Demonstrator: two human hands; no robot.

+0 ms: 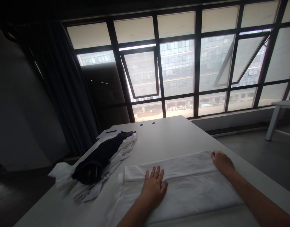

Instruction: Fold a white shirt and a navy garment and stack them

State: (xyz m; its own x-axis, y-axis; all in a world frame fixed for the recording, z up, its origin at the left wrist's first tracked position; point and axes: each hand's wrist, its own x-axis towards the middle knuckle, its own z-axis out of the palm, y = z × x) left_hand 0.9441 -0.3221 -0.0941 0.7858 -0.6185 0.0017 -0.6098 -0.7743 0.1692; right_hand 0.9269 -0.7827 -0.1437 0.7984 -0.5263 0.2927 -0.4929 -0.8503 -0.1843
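On the white table [164, 142] to my left, a dark navy garment [95, 160] lies along a rumpled heap of white clothes [116, 160]. Near the far left corner sit a paper sheet [109, 133] and a blue pen [111, 131]. A dark curtain [66, 85] hangs beside the tall framed window [178, 66], and a white side table [281, 108] stands off to my right.

Steel-framed window wall [197, 63] ahead, office building [178, 66] outside, daylight coming in. Dark curtain [66, 88] hangs left beside a dim wall [19, 94]. White side table [284, 104] stands right on grey floor [253, 151].
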